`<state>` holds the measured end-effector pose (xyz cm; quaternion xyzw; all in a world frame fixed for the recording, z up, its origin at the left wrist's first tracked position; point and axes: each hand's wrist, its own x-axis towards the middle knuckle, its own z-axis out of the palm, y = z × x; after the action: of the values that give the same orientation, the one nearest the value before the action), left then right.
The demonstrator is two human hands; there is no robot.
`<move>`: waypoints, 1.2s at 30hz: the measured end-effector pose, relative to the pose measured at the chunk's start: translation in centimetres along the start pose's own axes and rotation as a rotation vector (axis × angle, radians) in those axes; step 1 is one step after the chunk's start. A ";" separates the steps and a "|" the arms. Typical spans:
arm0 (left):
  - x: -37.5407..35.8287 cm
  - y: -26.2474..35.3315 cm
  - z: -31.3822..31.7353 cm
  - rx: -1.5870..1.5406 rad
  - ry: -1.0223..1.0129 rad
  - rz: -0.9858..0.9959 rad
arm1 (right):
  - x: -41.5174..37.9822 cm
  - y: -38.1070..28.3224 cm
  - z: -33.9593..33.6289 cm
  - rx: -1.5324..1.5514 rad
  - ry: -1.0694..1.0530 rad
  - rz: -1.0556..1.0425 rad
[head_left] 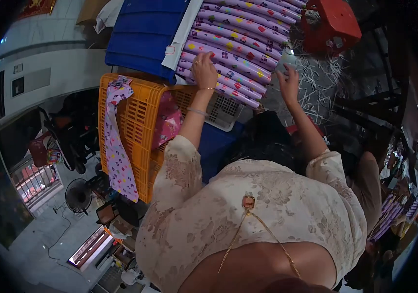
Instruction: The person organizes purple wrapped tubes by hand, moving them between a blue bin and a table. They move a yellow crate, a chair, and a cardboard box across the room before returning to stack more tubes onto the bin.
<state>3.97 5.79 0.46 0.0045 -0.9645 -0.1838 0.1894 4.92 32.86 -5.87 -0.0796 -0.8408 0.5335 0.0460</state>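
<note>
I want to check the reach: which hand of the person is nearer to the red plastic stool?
The right hand. It rests just past the end of the purple rolls, below the red stool. The left hand lies on the rolls, farther from the stool.

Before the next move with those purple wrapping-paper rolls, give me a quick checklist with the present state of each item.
1. Left hand in contact with the purple rolls: ok, it rests flat on the near end of the stack.
2. Right hand in contact with a roll: cannot tell, it sits beside the stack's edge, fingers spread.
3. Rolls lying parallel and stacked: ok, side by side in neat rows.
4. Either hand gripping a single roll: not ok, neither is closed around one.
5. Orange crate under the stack's near end: ok, patterned paper strip drapes over its side.
6. Shredded paper near the right hand: not ok, loose clutter.
</note>
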 end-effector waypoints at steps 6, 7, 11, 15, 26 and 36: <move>6.4 -3.0 3.1 0.171 -0.258 0.288 | 1.8 -1.6 2.2 -0.099 -0.004 -0.064; 7.2 -3.5 3.2 0.194 -0.335 0.270 | 1.8 -1.8 2.1 -0.101 0.002 -0.061; 8.6 -2.9 2.0 0.234 -0.456 0.211 | 1.7 -2.8 1.4 -0.204 -0.001 -0.072; 9.1 -4.7 1.9 0.353 -0.498 0.407 | 1.5 -2.1 1.6 -0.118 -0.007 -0.049; 10.7 -4.2 1.1 0.463 -0.689 0.358 | 0.0 -1.5 2.2 -0.082 -0.069 -0.035; 10.0 -3.4 2.5 0.262 -0.572 -0.099 | 0.0 -2.5 0.7 -0.117 -0.240 -0.092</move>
<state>-6.46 2.73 0.70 0.0238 -0.9928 -0.0610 -0.1008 4.56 31.17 -3.90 0.0210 -0.8726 0.4868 -0.0351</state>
